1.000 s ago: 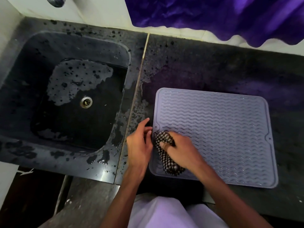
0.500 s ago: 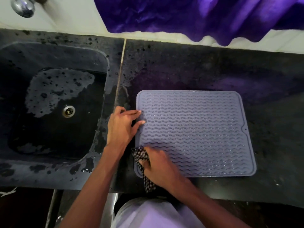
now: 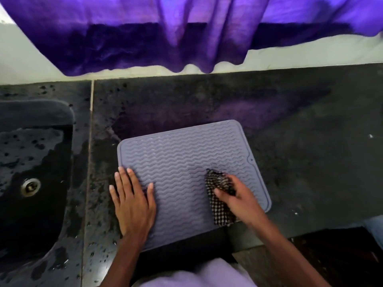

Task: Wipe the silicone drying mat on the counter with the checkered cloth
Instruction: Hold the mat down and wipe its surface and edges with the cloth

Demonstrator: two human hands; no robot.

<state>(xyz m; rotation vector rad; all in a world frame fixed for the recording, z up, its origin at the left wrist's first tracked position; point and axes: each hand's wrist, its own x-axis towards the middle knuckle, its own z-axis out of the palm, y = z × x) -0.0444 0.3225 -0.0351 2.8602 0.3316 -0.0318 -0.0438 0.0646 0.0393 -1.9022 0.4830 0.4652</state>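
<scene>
The grey-lilac silicone drying mat with wavy ribs (image 3: 186, 162) lies flat on the dark stone counter (image 3: 310, 152), a little turned, to the right of the wet black sink (image 3: 31, 162). The left hand (image 3: 132, 201) rests on the mat's left part with straight, spread fingers. The right hand (image 3: 240, 197) presses the black-and-white checkered cloth (image 3: 220, 212) on the mat's near right part; its fingers are blurred, but they seem curled around the bunched cloth. A purple fabric (image 3: 145, 34) hangs above the counter.
</scene>
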